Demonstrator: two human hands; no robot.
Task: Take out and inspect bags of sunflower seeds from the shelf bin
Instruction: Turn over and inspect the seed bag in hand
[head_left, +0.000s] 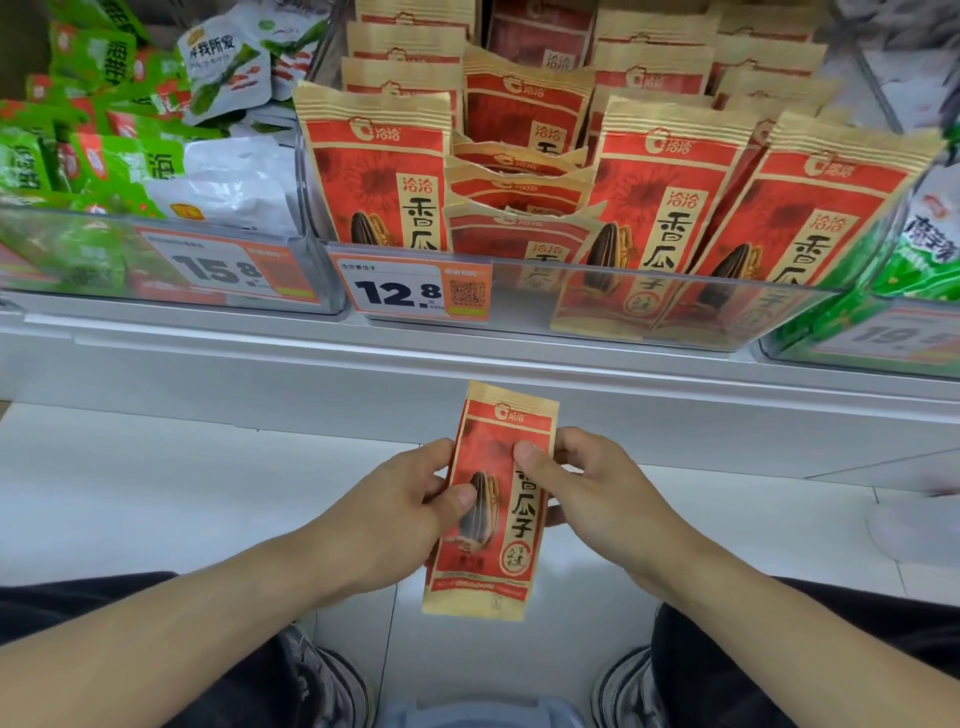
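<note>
A red and tan bag of sunflower seeds (491, 551) is held upright in front of me, below the shelf, its printed face toward the camera. My left hand (400, 499) grips its left edge with the thumb on the front. My right hand (587, 488) grips the right edge, thumb pressed on the upper front. Above, the clear shelf bin (649, 306) holds several more bags of the same kind (670, 182), some standing in rows, some lying flat in the middle.
An orange price tag reading 12.8 (410, 288) hangs on the bin's front. A bin of green and white snack packs (130, 171) sits to the left, green packs (924, 249) to the right. White floor tiles and my shoes lie below.
</note>
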